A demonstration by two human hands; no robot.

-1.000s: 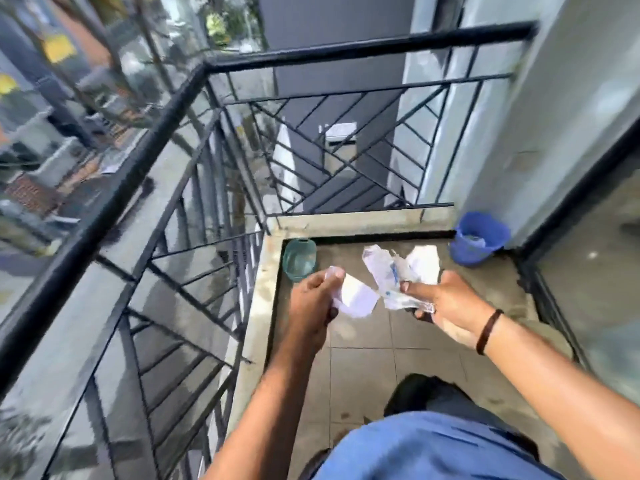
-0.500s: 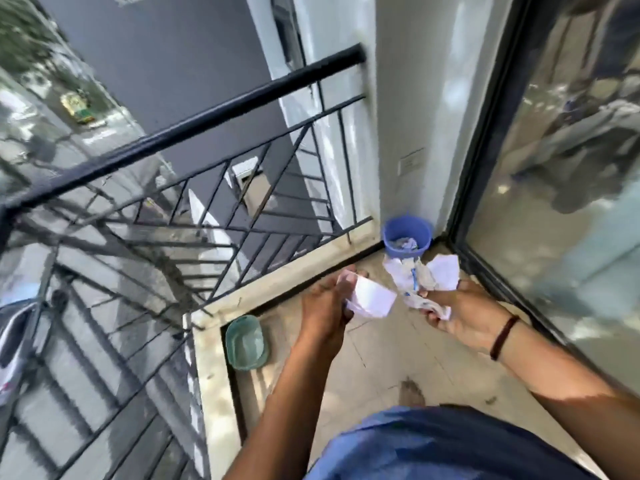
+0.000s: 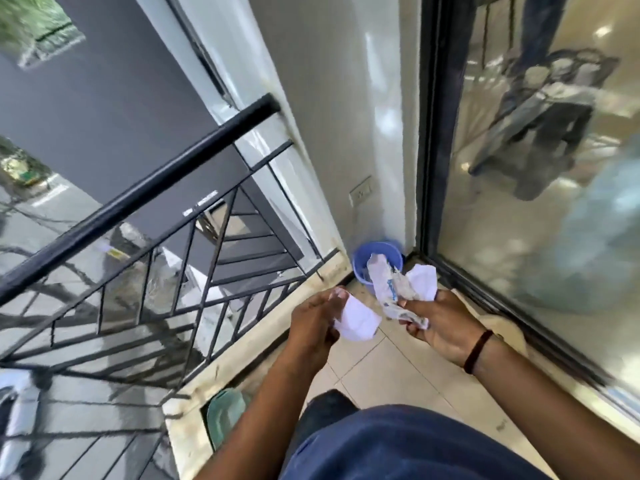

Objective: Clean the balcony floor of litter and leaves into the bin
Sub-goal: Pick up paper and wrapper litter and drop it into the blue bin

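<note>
1. Since the earlier frame the view has swung right and the person has closed on the corner. The blue bin [image 3: 377, 263] now sits just past the hands instead of well ahead, and the railing [image 3: 138, 199] has slid off to the left.
2. Nearest: blue clothing at bottom edge, and a green dish [image 3: 227, 415] on the floor by the railing kerb, behind the left forearm.
3. Left hand [image 3: 313, 327]: fingers curled, pinching a white paper scrap [image 3: 356, 318] at its left edge, scrap sticking out to the right.
4. Right hand [image 3: 446, 327], dark wristband: fingers closed round a crumpled plastic wrapper [image 3: 388, 289] plus a white paper piece [image 3: 422, 282], both sticking up and forward out of the fist.
5. Key relation: the bin lies straight ahead and slightly lower, in the wall/glass door [image 3: 536, 220] corner. The right hand's litter already overlaps the bin mouth in view, so the right hand looks nearer and the left is offset to the bin's left.
6. Judgement: carry-to-bin step. The next move likely needs a short reach forward and letting go over the opening, right first. Light paper could miss or blow.
7. Bin seems to hold some litter already, too blurred to be sure.
</note>
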